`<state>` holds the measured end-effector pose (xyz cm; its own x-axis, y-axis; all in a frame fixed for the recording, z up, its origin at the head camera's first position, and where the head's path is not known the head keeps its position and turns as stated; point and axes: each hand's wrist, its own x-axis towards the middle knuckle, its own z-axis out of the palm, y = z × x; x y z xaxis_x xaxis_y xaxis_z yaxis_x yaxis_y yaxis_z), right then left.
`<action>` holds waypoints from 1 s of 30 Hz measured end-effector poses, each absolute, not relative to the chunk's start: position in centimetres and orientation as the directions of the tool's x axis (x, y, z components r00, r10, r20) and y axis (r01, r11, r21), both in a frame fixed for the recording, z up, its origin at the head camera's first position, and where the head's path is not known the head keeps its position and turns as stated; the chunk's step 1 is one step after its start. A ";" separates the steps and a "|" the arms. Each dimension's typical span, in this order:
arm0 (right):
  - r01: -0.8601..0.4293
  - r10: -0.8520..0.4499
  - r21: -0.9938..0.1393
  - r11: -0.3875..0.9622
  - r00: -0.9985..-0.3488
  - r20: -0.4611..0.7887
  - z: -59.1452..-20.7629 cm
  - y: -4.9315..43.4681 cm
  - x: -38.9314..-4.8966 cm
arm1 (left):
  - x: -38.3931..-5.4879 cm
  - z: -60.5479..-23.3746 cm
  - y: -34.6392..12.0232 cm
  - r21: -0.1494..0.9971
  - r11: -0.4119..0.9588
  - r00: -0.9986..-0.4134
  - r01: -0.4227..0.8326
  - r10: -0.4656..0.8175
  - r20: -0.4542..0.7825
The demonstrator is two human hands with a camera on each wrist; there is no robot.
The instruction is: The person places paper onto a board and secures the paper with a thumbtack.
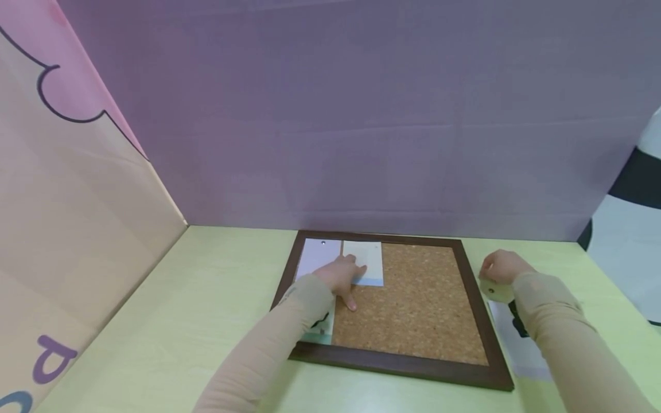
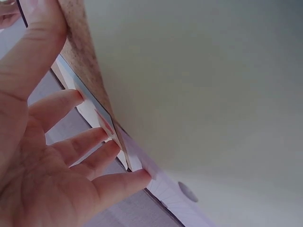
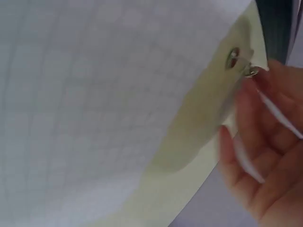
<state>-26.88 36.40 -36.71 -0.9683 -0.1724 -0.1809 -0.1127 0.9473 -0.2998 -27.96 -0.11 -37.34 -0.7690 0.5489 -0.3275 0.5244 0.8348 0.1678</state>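
On the cork board (image 1: 423, 298) my left hand (image 1: 338, 275) lies with spread fingers over a white card (image 1: 370, 264) with a blue lower strip. Its fingertips touch that card and the edge of a lilac card (image 1: 312, 255) beside it, as the left wrist view shows. A round metal thumbtack (image 2: 188, 191) sits in the lilac card. Beyond the board's right side, my right hand (image 1: 503, 267) is curled low over a small yellowish round patch. In the right wrist view its fingertips meet at a small shiny thumbtack (image 3: 252, 71), with a second thumbtack (image 3: 232, 58) close by; blur hides details.
A dark brown frame (image 1: 397, 363) borders the cork. Another card (image 1: 321, 332) shows partly below my left forearm. A pale card (image 1: 516, 338) with a black shape lies under my right arm. A purple cloth wall (image 1: 361, 115) stands behind the pale table (image 1: 222, 287).
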 end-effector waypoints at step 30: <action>-0.319 -0.360 -0.323 0.891 -0.930 -0.076 -37.4 36.8 -27.0 | -27.8 -37.2 -0.2 0.205 0.834 -0.771 0.513 0.552 -0.317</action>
<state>-27.00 36.79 -37.35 -0.9298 -0.3600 -0.0763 -0.3187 0.8913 -0.3225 -27.81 -0.25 -37.19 -0.7708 0.5523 -0.3175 0.5127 0.8337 0.2052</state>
